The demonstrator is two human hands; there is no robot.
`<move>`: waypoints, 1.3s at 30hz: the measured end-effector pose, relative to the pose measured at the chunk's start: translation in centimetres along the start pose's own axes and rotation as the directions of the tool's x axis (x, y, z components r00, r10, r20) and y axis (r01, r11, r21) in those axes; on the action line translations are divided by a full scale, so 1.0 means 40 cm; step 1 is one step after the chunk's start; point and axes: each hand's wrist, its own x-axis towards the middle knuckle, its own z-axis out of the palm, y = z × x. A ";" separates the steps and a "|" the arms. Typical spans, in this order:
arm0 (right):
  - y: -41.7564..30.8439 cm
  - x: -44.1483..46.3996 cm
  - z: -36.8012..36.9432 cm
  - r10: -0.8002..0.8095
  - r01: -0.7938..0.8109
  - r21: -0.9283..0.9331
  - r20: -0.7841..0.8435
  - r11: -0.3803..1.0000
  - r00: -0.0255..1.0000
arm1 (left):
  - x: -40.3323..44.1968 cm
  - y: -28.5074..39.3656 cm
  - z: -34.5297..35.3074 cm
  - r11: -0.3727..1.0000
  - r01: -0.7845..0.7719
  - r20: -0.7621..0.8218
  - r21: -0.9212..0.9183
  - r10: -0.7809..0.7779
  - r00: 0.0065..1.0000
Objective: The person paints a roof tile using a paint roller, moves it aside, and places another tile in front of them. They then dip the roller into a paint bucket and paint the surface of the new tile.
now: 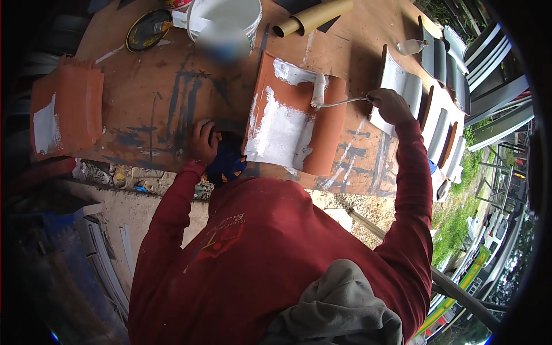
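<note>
My right hand (392,106) is closed around the handle of a small paint roller (318,91). Its bent wire frame reaches left, and the white sleeve touches a curved terracotta roof tile (332,129). White paint (280,129) covers much of the tile's middle and a patch near its top, with bare orange at the sides. My left hand (201,141) lies on the wooden table left of the tile, fingers apart. It is beside a dark blue thing with orange patches (227,160), whose kind I cannot make out.
At the back stand a white bucket (253,17) and a round black lid (142,31). Stacked terracotta tiles (75,109) sit left. A cardboard tube (313,17) lies behind. Painted tiles (411,86) and a clear bottle (409,47) are right. The paint-streaked wooden table (138,103) ends before me.
</note>
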 end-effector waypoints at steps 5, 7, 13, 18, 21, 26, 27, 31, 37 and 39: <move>0.045 -0.039 -0.072 -0.003 0.001 -0.031 -0.054 1.000 0.999 | 0.005 0.004 -0.012 1.000 0.005 0.012 0.017 -0.006 1.000; 0.018 -0.026 -0.064 -0.017 0.014 -0.049 -0.060 0.999 0.998 | 0.002 0.008 -0.005 1.000 0.006 0.030 0.011 -0.006 1.000; -0.024 0.019 0.025 0.024 -0.025 -0.008 -0.059 1.000 0.998 | 0.007 0.013 -0.006 1.000 -0.001 0.025 -0.014 0.001 1.000; 0.031 -0.018 -0.003 0.012 -0.011 0.013 -0.103 1.000 0.995 | 0.007 0.022 -0.013 1.000 0.012 0.022 0.006 -0.012 1.000; 0.008 0.000 0.005 0.005 -0.009 -0.034 -0.103 0.999 0.995 | 0.007 0.020 -0.010 0.999 0.037 0.033 -0.030 -0.036 0.999; -0.008 0.070 0.107 -0.115 0.129 0.101 -0.137 0.986 0.984 | 0.010 0.020 -0.013 1.000 -0.001 0.020 -0.007 0.001 1.000; -0.040 0.077 0.107 -0.163 0.189 0.163 -0.160 0.968 0.974 | 0.009 0.020 -0.011 1.000 -0.003 0.014 -0.007 0.003 1.000; -0.126 0.134 0.140 -0.170 0.210 0.219 -0.187 0.953 0.967 | 0.003 0.009 -0.008 0.999 0.034 0.039 -0.029 -0.033 0.999; -0.123 0.167 0.153 -0.251 0.315 0.207 -0.284 0.926 0.925 | 0.007 0.021 -0.020 1.000 0.021 0.028 -0.004 -0.021 0.999; -0.089 0.150 0.140 -0.228 0.282 0.210 -0.247 0.936 0.942 | 0.010 0.018 -0.014 1.000 0.007 0.013 -0.015 -0.007 1.000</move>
